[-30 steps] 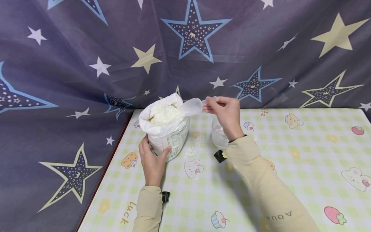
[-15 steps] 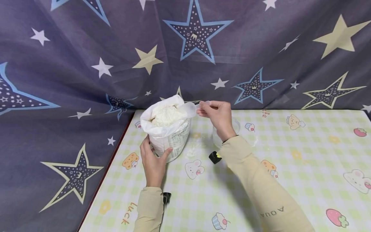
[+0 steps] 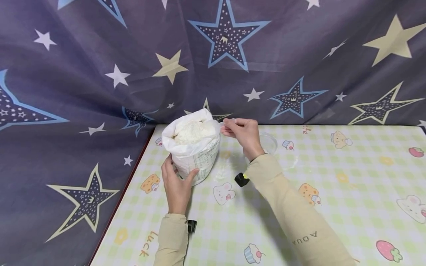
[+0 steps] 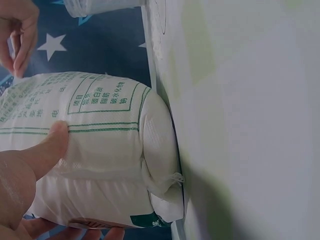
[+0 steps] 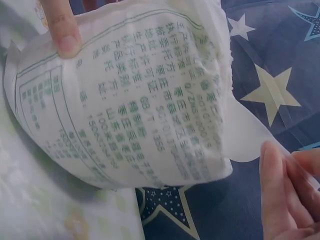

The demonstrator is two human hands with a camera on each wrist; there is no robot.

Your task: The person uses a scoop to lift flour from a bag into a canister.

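Observation:
A white woven bag (image 3: 201,160) with green print stands upright on the table, its mouth rolled back and full of white flour (image 3: 193,132). My left hand (image 3: 178,188) holds the bag low on its near side, thumb in front and fingers around the left. At the bag's right rim, my right hand (image 3: 243,133) pinches the handle of a translucent plastic scoop (image 5: 245,132). In the right wrist view the scoop's bowl reaches past the rim; its front end is hidden behind the bag wall.
A clear round container (image 3: 269,142) stands behind my right wrist, partly hidden by it. White powder marks (image 3: 221,171) lie on the checked tablecloth (image 3: 349,214). A dark star-patterned curtain (image 3: 233,88) hangs right behind the table's far edge.
My right hand has moved left and slightly down, taking the scoop from above the bag's right rim into the bag's mouth. The left hand and bag have stayed in place.

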